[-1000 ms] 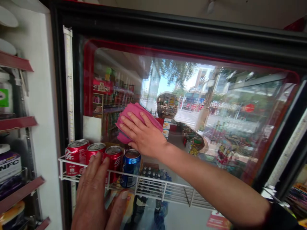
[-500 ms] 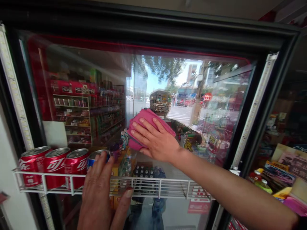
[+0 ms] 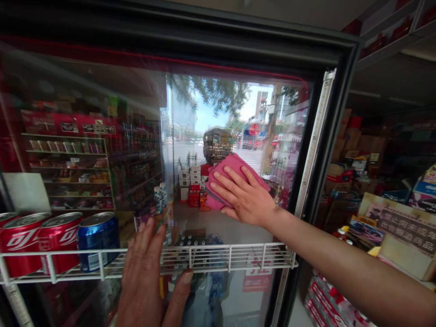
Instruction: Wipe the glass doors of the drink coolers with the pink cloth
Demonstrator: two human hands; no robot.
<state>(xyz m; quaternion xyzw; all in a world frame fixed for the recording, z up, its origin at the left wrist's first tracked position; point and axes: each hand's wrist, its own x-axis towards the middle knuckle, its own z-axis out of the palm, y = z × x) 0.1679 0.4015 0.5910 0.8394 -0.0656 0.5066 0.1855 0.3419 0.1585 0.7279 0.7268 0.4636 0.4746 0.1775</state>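
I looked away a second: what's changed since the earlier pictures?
The right hand and the pink cloth under it moved right across the glass door. The left hand shifted right too, past the blue drink can. Nothing was grasped or released. That can and the red Coca-Cola cans stayed in the white wire rack.

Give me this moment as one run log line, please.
right hand: flat on pink cloth, against glass door | left hand: open, before white wire shelf | on shelf: red cans, blue can
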